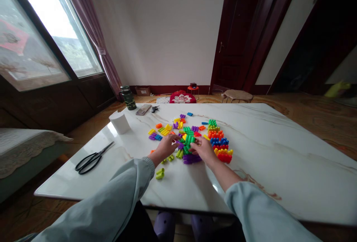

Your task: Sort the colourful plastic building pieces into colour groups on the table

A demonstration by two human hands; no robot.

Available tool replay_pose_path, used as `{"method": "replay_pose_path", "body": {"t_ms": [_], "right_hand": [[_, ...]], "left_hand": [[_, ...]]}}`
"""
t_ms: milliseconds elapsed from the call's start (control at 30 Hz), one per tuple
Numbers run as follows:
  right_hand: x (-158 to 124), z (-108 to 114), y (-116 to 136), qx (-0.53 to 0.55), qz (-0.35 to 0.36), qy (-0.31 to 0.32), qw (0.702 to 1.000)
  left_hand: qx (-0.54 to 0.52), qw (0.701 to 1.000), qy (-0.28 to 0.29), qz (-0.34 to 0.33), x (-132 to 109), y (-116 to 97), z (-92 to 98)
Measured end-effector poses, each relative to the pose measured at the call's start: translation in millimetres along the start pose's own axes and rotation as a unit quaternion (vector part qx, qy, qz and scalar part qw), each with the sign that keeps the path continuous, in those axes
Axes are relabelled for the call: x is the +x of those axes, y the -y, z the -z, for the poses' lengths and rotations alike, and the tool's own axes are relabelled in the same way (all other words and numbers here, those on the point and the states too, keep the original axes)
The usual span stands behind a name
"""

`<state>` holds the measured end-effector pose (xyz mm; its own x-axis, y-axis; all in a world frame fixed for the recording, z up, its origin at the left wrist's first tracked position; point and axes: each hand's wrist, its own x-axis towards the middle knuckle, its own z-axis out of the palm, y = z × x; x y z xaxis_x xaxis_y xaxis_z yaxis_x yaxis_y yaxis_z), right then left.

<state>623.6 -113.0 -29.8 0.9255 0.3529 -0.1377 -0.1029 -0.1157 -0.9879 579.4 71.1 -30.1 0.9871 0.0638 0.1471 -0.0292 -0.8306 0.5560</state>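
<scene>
As our right hand [203, 149] pinches the right edge of a green block piece [190, 139], the piece sits over the middle of the scattered blocks [165, 132] on the white surface [264, 152], left of the assembled rows [219, 142]. Our left hand [169, 146] has its fingers curled beside a purple piece [180, 145]; we cannot tell whether it grips that piece or only touches it. We judge the green block piece to be moulded plastic: very light, stiff, hardly fragile, and a little slippery along its smooth, rounded tubes. We would best take hold across opposite sides with thumb and fingertips, pressing just enough to stop it turning, and avoid twisting where joints may pull apart.
</scene>
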Motion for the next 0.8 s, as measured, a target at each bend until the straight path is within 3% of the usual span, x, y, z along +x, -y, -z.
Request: {"method": "replay_pose_path", "body": {"t_ms": [67, 200, 400, 800], "right_hand": [[5, 7, -3, 0.001, 0.025, -0.015, 1.0], [6, 14, -7, -0.113, 0.071, -0.026, 0.991], [0, 10, -12, -0.229, 0.112, 0.01, 0.967], [-15, 0, -1, -0.341, 0.17, 0.036, 0.924]], "left_hand": [[0.085, 0.995, 0.042, 0.01, -5, 7, 2.2], [0.135, 0.988, 0.073, 0.019, -9, 14, -0.8], [0.199, 0.977, 0.071, 0.028, -6, 5, -11.0], [0.253, 0.964, 0.066, 0.041, -7, 2, -14.5]]}}
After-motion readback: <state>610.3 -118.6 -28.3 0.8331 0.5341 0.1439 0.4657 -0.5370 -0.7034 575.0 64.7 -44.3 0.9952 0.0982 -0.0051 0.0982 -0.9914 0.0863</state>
